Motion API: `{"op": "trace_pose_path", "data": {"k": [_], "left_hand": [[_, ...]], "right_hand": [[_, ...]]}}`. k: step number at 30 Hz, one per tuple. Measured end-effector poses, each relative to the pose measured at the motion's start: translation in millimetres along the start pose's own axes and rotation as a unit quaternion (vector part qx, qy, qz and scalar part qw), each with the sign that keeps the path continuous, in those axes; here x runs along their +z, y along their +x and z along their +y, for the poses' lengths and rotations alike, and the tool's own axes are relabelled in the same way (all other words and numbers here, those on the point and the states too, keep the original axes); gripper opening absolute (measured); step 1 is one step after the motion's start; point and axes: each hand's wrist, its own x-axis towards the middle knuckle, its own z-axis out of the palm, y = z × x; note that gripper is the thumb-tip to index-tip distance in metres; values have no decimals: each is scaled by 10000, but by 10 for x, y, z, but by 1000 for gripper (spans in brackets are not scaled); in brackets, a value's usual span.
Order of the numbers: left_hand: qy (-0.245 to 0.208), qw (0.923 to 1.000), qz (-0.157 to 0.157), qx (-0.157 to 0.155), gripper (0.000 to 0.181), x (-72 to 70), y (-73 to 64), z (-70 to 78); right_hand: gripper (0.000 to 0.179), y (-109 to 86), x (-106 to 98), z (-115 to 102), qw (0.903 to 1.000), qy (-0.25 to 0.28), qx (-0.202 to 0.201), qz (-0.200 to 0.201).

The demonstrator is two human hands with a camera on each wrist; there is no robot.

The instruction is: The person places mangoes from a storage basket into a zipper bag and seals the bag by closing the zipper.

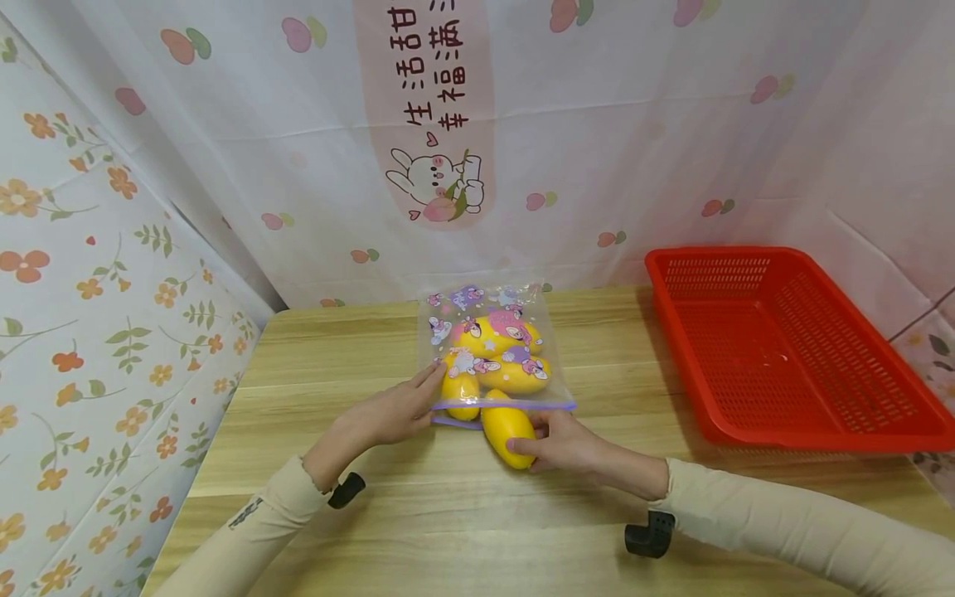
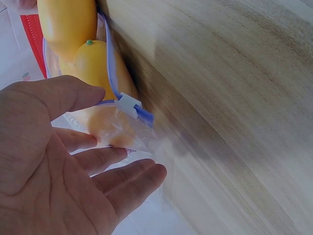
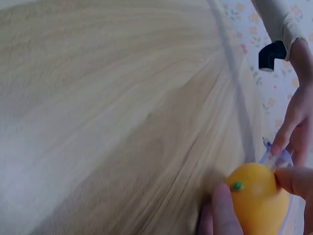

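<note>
A clear zip bag (image 1: 485, 319) with purple cartoon prints lies on the table, its purple-edged mouth facing me. Several yellow mangoes (image 1: 515, 377) show inside it. My right hand (image 1: 563, 444) grips another mango (image 1: 509, 435), whose far end is in the bag's mouth; its small green stem spot shows in the right wrist view. At the bag's left side, my left hand (image 1: 395, 410) holds the edge by the mouth, thumb at the rim and fingers along the outside. A white slider (image 2: 128, 104) sits on the purple zip near that thumb.
A red plastic basket (image 1: 690, 365) with slotted sides stands at the right of the wooden table (image 1: 358, 514), no fruit in it. Patterned cloth (image 1: 597, 166) hangs behind the table and on the left side. A black wrist camera (image 1: 649, 535) is below my right sleeve.
</note>
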Motion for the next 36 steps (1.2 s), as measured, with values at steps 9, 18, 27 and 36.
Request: {"op": "trace_pose_path", "data": {"k": [9,18,27,36], "left_hand": [[25,10000,7,41,70,5,-3,-6],[35,10000,15,19,71,17,5,-17],[-32,10000,14,38,71,14,2,-11],[-50,10000,2,42,71,11,12,-18]], "right_hand": [[38,26,-49,15,9989,-140,395,-225],[41,3,-26,-8,9974,300,582,-301],[39,33,-32,29,9956,614,557,-429],[42,37,-65,17,9956,228,602,-680]]}}
